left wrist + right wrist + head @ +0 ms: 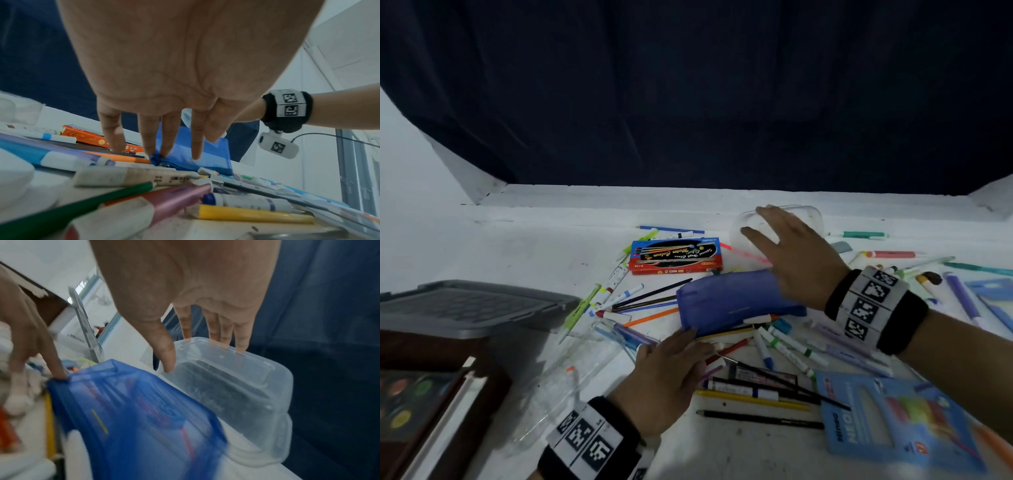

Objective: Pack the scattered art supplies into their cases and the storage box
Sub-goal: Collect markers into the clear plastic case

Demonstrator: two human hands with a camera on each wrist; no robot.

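Blue mesh pencil pouch (736,301), soft, light, take by zipper end; left hand (671,373) fingertips touching its corner, right hand (796,253) spread flat above, both grips wide, holding nothing

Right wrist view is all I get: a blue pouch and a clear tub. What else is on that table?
Observer: Loose markers and pencils lie scattered all round the blue pencil pouch.
Visitor: Any other packaging?
Observer: A red water colour box lies just beyond the pouch, and a light blue marker pack lies at the near right.
Visitor: Anything bigger?
Observer: A grey plastic lid sits at the table's left side.
Visitor: And the other hand?
Observer: The left hand is stretched flat over loose pens, its fingertips on the pouch's corner by the zip.
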